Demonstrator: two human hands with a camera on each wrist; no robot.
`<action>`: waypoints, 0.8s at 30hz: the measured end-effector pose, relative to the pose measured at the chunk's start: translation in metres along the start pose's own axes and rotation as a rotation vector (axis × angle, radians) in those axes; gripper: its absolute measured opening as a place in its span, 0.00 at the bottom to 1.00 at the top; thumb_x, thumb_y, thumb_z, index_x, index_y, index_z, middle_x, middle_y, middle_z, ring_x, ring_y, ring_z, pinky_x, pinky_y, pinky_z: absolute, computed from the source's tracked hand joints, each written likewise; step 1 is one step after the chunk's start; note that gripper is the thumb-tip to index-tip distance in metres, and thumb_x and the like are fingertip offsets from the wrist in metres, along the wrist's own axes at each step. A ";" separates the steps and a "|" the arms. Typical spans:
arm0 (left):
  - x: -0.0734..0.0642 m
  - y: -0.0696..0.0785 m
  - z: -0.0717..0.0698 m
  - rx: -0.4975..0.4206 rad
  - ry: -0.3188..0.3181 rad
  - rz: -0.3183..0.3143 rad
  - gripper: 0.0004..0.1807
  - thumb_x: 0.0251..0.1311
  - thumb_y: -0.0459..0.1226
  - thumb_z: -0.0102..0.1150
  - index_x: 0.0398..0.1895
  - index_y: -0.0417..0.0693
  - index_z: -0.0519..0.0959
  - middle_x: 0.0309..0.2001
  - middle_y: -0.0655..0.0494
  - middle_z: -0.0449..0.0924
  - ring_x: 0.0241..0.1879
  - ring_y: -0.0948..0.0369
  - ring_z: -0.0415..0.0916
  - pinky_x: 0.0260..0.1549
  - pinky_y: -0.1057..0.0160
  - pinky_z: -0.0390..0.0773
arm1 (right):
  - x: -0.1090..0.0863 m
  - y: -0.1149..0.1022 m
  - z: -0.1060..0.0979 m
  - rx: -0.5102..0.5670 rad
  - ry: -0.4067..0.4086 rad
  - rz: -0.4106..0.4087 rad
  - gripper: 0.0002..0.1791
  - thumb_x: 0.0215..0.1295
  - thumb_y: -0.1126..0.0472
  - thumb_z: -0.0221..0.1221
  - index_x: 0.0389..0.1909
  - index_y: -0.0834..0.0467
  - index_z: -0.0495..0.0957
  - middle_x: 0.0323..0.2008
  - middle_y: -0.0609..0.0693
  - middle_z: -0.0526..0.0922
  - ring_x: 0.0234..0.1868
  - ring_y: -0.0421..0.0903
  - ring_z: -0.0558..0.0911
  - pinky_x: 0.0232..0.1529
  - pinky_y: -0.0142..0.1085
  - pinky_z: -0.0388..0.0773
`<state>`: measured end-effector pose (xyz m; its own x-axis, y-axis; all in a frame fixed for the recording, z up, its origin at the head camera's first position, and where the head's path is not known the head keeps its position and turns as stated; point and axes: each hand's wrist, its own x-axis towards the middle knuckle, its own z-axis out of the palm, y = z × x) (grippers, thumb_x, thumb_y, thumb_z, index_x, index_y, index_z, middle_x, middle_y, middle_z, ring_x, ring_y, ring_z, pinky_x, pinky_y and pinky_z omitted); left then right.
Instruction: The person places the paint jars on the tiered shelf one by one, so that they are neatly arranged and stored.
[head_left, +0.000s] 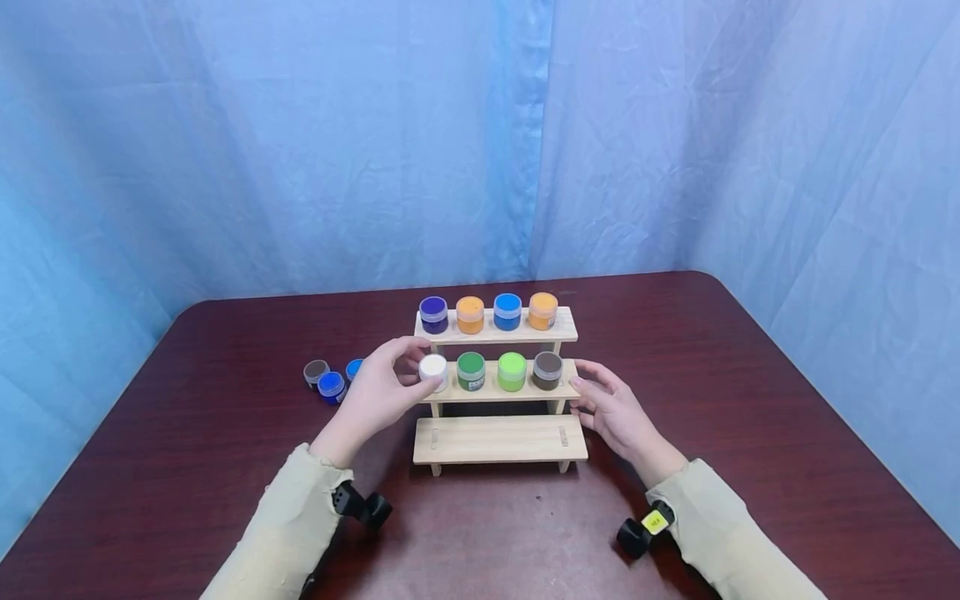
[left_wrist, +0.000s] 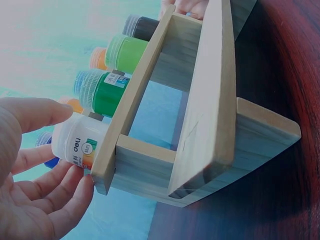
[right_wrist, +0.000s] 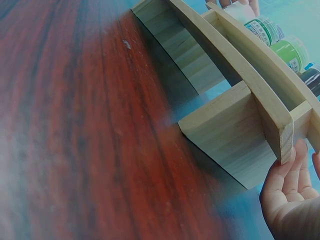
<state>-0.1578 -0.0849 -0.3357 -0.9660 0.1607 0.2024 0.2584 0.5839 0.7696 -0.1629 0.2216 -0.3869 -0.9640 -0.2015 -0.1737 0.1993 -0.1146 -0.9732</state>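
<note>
A three-step wooden display rack stands on the table. At the left end of its middle step is a white paint jar, upright, with my left hand holding it, thumb near the lid and fingers around its far side and base. My right hand grips the right end of the rack by the middle step. Beside the white jar, along the same step, sit a dark green jar, a light green jar and a dark brown jar.
On the top step stand a purple jar, an orange jar, a blue jar and another orange jar. Left of the rack, a brown-lidded jar and blue jars lie near my left hand. Blue curtains hang behind the table.
</note>
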 end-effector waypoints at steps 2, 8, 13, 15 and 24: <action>0.000 0.000 -0.001 -0.012 -0.001 0.001 0.25 0.51 0.38 0.67 0.54 0.45 0.73 0.42 0.49 0.76 0.42 0.57 0.78 0.44 0.58 0.82 | 0.000 0.000 0.000 -0.004 0.001 -0.001 0.25 0.70 0.60 0.47 0.64 0.61 0.55 0.34 0.38 0.77 0.29 0.34 0.75 0.36 0.27 0.76; -0.003 -0.003 -0.005 -0.039 0.021 0.006 0.25 0.52 0.37 0.66 0.54 0.46 0.73 0.44 0.48 0.76 0.43 0.56 0.77 0.44 0.57 0.82 | 0.001 0.000 0.000 -0.001 0.004 0.004 0.25 0.70 0.60 0.47 0.64 0.61 0.54 0.35 0.39 0.77 0.29 0.34 0.75 0.36 0.27 0.75; -0.006 -0.006 -0.004 -0.057 0.060 0.008 0.23 0.52 0.37 0.66 0.54 0.47 0.74 0.44 0.48 0.76 0.43 0.56 0.77 0.45 0.56 0.81 | 0.003 0.000 0.000 0.006 0.007 0.003 0.24 0.70 0.60 0.47 0.63 0.60 0.56 0.34 0.38 0.77 0.28 0.35 0.75 0.36 0.27 0.75; -0.008 -0.007 -0.004 -0.053 0.074 -0.001 0.23 0.52 0.37 0.65 0.53 0.46 0.74 0.44 0.48 0.76 0.43 0.55 0.77 0.45 0.56 0.81 | 0.004 0.000 0.000 0.011 0.008 0.005 0.22 0.69 0.61 0.47 0.62 0.59 0.57 0.34 0.39 0.77 0.28 0.35 0.75 0.36 0.27 0.75; -0.014 -0.014 -0.002 -0.059 0.092 -0.024 0.22 0.52 0.37 0.65 0.52 0.44 0.74 0.44 0.47 0.77 0.44 0.54 0.77 0.46 0.54 0.80 | 0.004 0.001 -0.001 0.025 0.014 0.010 0.20 0.69 0.61 0.48 0.60 0.55 0.59 0.33 0.38 0.77 0.28 0.35 0.75 0.35 0.27 0.74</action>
<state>-0.1482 -0.0967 -0.3480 -0.9691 0.0723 0.2360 0.2371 0.5386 0.8085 -0.1670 0.2214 -0.3884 -0.9642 -0.1895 -0.1856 0.2131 -0.1368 -0.9674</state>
